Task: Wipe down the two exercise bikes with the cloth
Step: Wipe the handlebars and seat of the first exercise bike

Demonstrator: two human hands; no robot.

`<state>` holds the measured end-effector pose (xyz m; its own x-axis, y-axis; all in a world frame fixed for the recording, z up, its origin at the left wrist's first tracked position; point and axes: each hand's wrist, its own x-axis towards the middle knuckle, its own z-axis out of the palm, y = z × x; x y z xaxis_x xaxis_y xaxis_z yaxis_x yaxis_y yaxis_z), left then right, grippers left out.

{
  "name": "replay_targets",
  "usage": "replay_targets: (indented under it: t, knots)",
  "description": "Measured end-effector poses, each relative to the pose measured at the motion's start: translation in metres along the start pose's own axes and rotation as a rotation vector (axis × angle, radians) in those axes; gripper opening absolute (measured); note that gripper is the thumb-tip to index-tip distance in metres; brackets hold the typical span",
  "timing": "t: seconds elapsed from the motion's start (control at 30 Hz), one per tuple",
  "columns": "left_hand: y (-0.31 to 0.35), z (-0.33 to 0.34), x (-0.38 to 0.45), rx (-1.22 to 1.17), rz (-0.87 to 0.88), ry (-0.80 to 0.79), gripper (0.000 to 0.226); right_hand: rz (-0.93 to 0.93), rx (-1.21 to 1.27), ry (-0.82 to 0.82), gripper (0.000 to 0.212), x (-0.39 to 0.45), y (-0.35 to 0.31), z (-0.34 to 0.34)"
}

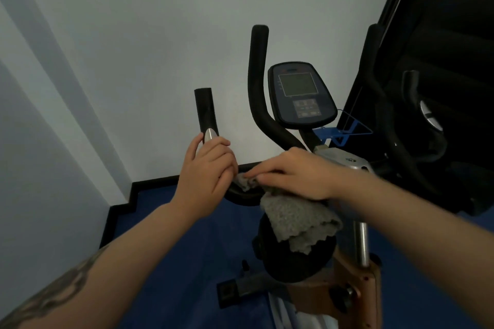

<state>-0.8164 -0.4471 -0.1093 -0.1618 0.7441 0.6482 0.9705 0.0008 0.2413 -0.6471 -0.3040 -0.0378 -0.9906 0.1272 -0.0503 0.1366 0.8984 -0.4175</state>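
Exercise bike is standing close to a pale wall, front end facing the wall. Its console is the landmark here: dark oval panel, screen tilted back toward the camera, long axis running up-down.

Left of the console, the tall black handlebar is rising nearly upright, then curving down under the console toward the stem. Further left and lower, the short grip is pointing up, leaning slightly left, with a silver sensor pad at its base.

Left hand is wrapping the lower part of that short grip, below-left of the console, fingers curled round the bar, thumb up beside the sensor pad.

Right hand is lying directly below the console, fingers stretched leftward and pinching the grey cloth against the low horizontal bar, fingertips touching the left hand's fingers. The rest of the cloth is hanging down below the right hand, draping over the black housing.

Right of the console, a second machine's dark handlebars are sitting in front of a black panel. Blue floor is lying below everything.
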Motion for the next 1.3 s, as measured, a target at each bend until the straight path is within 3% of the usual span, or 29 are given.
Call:
replay_targets:
  t: [0.07, 0.13, 0.3, 0.4, 0.57, 0.67, 0.9, 1.0, 1.1, 1.2, 1.3]
  knots:
    - [-0.001, 0.000, 0.000, -0.017, -0.006, -0.001, 0.030, 0.067, 0.124, -0.194, 0.047, -0.022, 0.016, -0.017]
    - [0.002, 0.004, -0.001, -0.032, -0.023, 0.033, 0.031, 0.072, 0.059, -0.270, 0.059, -0.042, 0.030, -0.023]
    - [0.006, 0.013, -0.001, -0.083, -0.072, 0.138, 0.028, -0.086, -0.360, -0.091, 0.052, -0.021, 0.011, -0.001]
    - [0.007, 0.012, 0.000, -0.082, -0.064, 0.119, 0.028, -0.138, -0.346, -0.093, 0.041, 0.001, 0.000, 0.002]
    - [0.002, 0.006, -0.005, -0.104, -0.041, 0.047, 0.028, -0.235, -0.438, -0.047, 0.054, -0.024, 0.021, -0.008]
    - [0.008, 0.006, -0.007, -0.136, -0.113, 0.032, 0.028, -0.266, -0.484, -0.005, 0.045, -0.014, 0.021, 0.003]
    - [0.009, -0.006, -0.004, -0.023, -0.138, 0.015, 0.029, -0.091, -0.084, -0.092, 0.045, 0.025, -0.001, 0.018]
    - [0.005, -0.008, -0.005, 0.024, -0.156, -0.050, 0.036, -0.095, -0.130, -0.227, 0.038, 0.017, 0.010, 0.010]
    - [0.004, -0.005, -0.008, -0.023, -0.197, -0.069, 0.044, -0.078, -0.210, -0.247, 0.040, 0.028, -0.002, 0.013]
    - [0.004, -0.005, -0.008, -0.033, -0.210, -0.074, 0.048, -0.013, -0.057, -0.282, 0.049, 0.048, -0.024, 0.030]
    - [0.002, -0.010, -0.008, 0.006, -0.195, -0.124, 0.047, -0.019, -0.037, -0.300, 0.040, 0.042, -0.021, 0.028]
